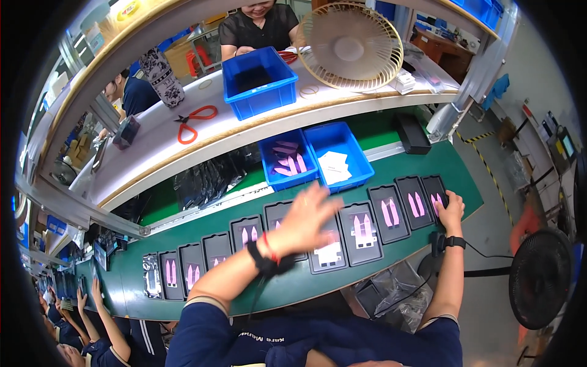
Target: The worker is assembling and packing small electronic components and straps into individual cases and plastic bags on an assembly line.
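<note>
Packing seems in hand. Right of the blue bin (pixel 294 183) of pink strips (pixel 300 163), the right hand (pixel 452 211) touches the end black tray (pixel 433 185), grip unclear; nearside of the bin, the left hand (pixel 306 215) spreads its fingers. Next likely calls for squaring the tray.

White lettering (pixel 264 337) runs across the dark blue shirt (pixel 361 335) on the near side. The white cards (pixel 334 165) in the right-hand blue bin (pixel 363 169) bear dark print (too tiny to read). Far left, a yellow label (pixel 129 10) carries illegible marks. Yellow-and-black warning tape (pixel 487 164) stripes the floor (pixel 498 156), right.
</note>
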`<state>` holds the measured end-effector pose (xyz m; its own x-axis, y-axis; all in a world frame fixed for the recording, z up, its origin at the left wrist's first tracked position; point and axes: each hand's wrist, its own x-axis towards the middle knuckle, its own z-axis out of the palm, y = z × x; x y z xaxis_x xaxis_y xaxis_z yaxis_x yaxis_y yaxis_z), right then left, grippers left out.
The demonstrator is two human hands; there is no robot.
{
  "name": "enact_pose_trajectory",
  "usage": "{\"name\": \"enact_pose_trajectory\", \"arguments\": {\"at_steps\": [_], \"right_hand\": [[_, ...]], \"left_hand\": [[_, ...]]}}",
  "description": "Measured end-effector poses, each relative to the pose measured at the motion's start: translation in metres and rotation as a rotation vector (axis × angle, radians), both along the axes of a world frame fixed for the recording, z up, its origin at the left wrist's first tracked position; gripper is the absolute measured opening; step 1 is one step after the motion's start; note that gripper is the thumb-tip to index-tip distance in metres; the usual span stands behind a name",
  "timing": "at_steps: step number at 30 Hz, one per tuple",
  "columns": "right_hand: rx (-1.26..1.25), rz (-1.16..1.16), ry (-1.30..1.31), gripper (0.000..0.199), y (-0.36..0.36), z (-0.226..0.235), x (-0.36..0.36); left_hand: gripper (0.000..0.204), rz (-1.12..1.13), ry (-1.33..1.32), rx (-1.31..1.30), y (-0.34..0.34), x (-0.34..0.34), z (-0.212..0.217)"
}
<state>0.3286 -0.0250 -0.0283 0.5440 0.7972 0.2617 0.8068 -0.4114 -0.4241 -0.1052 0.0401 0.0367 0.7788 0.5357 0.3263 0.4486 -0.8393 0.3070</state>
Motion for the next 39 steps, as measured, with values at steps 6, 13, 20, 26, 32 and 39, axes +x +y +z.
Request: {"name": "enact_pose_trajectory", "arguments": {"at_steps": [6, 13, 20, 26, 32, 39], "right_hand": [[0.347, 0.661, -0.058, 0.037, 0.071, 0.093, -0.129], [-0.478, 0.728, -0.101, 0.049, 0.203, 0.081, -0.233], [-0.42, 0.893, -0.053, 0.045, 0.199, 0.079, -0.235], [-0.45, 1.05, -0.104, 0.053, 0.179, 0.073, -0.229], [-0.503, 1.04, -0.128, 0.051, 0.173, 0.078, -0.234], [-0.34, 1.086, 0.043, 0.039, 0.174, 0.063, -0.215]], "left_hand": [[0.079, 0.055, 0.393, -0.229, -0.088, -0.025, -0.038], [0.064, 0.26, 0.219, -0.171, -0.091, -0.015, -0.045], [0.059, 0.355, -0.068, -0.181, -0.104, -0.064, -0.026], [0.056, 0.615, 0.043, -0.133, -0.109, -0.114, -0.023], [0.056, 0.846, 0.086, -0.138, -0.129, -0.15, -0.026], [0.062, 0.958, 0.095, -0.119, -0.142, -0.164, -0.05]]}}
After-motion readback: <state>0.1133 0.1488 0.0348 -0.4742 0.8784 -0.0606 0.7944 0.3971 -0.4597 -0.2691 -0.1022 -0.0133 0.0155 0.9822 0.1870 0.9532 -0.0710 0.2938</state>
